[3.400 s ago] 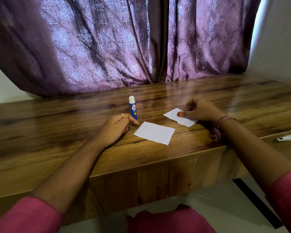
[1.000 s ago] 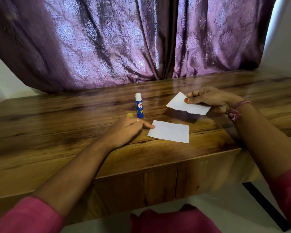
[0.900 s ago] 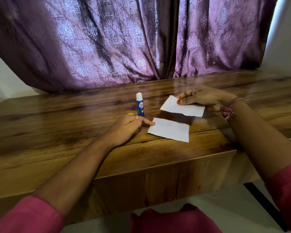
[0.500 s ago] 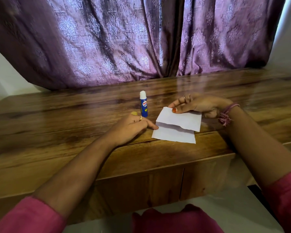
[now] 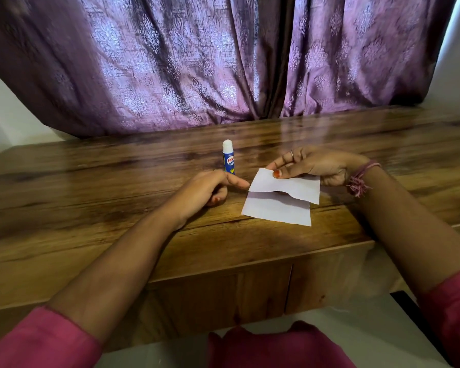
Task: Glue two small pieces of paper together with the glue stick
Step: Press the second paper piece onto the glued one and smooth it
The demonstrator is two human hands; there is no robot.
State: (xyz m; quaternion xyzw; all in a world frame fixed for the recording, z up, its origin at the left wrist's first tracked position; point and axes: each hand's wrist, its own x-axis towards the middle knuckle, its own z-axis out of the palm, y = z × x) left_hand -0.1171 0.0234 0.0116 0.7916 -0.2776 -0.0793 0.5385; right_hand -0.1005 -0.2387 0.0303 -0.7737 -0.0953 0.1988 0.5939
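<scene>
Above flat paper (image 5: pixel 275 212), seemingly torn-edged sheet (image 5: pixel 290 187).

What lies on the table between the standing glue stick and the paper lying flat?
In the head view, the left hand rests there: its forefinger stretches from below the glue stick toward the flat paper. Otherwise bare table.

glossy wood-grain desk (image 5: pixel 96 208), cabinet doors (image 5: pixel 263 288) under front edge. purple patterned curtain (image 5: pixel 197 62) hanging behind back edge, dark seam near middle. white wall (image 5: pixel 8 120) at far left and far right. pale floor (image 5: pixel 329 338) below front edge.
</scene>
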